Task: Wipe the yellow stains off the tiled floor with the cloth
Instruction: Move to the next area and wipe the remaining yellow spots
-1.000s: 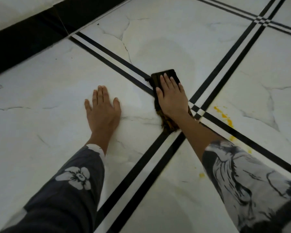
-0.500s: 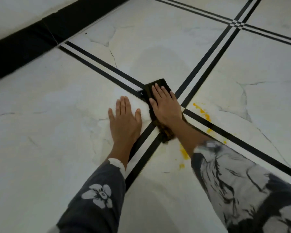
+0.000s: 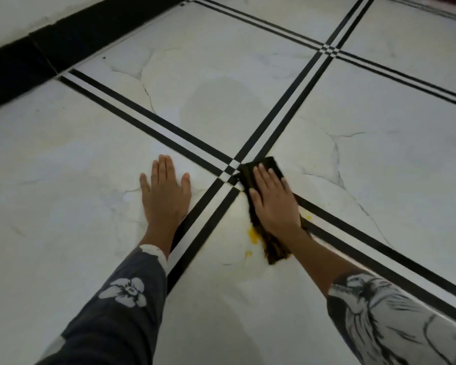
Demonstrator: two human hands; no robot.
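My right hand (image 3: 274, 200) lies flat, palm down, on a dark brown cloth (image 3: 275, 250) and presses it onto the white tiled floor (image 3: 379, 167), just right of where the black border lines cross. Yellow stains (image 3: 253, 235) show on the tile at the cloth's left edge, with a smaller yellow spot (image 3: 248, 254) below and faint specks (image 3: 308, 216) to the right of my wrist. My left hand (image 3: 165, 192) rests flat on the floor to the left of the crossing, fingers together, holding nothing.
Double black border lines (image 3: 287, 106) cross the floor in a grid. A black skirting strip (image 3: 37, 48) runs along the wall at the far left. A faint damp patch (image 3: 221, 106) shows on the tile beyond the crossing.
My right hand slid the cloth from the far side of the tile crossing towards me and to the right, onto the stained area. The view shifted, and my left hand stayed planted flat.
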